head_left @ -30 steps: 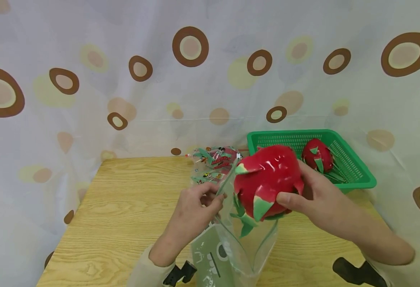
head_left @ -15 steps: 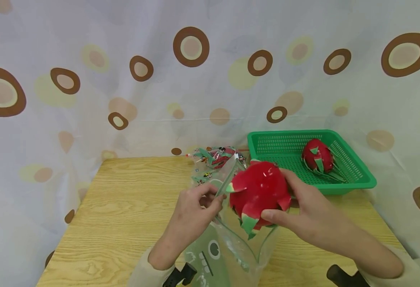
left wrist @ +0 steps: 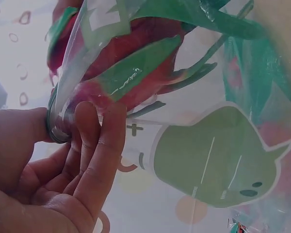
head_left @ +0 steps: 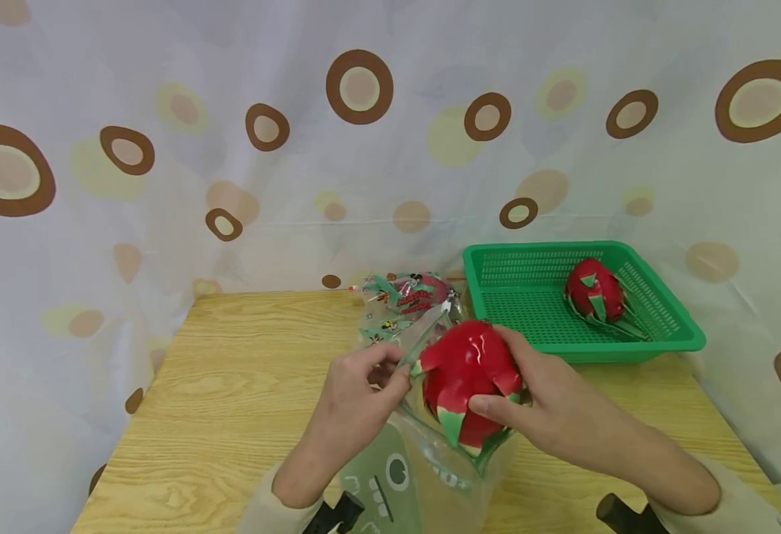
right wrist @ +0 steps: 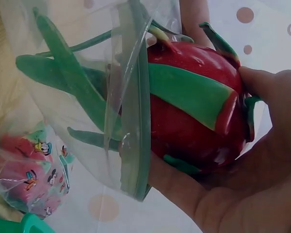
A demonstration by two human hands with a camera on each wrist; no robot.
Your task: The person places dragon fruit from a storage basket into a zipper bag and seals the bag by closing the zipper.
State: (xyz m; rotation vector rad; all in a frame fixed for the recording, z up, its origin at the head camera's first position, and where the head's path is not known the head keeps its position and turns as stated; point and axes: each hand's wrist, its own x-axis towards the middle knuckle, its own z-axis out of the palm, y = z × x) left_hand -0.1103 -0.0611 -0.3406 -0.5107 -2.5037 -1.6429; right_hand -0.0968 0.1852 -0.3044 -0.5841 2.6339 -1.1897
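My right hand (head_left: 557,404) grips a red dragon fruit (head_left: 463,371) with green-tipped scales, fingers and thumb around its sides. The fruit is at the mouth of a clear zip bag (head_left: 453,482) printed with a green cartoon monster. In the right wrist view, its leafy end is inside the bag and the rounded end sticks out past the zip rim (right wrist: 136,111). My left hand (head_left: 357,404) pinches the bag's rim on the left side, thumb against fingers. Part of the fruit shows through the plastic in the left wrist view.
At the back right stands a green plastic basket (head_left: 657,346) with another dragon fruit (head_left: 593,289) in it. Left of the basket lies a clear cartoon-printed bag (head_left: 406,297) with red and green contents. A patterned sheet (head_left: 283,185) hangs behind the wooden table (head_left: 250,356).
My right hand has moved down and left with the dragon fruit, from above the bag's opening into it. My left hand stays at the rim.
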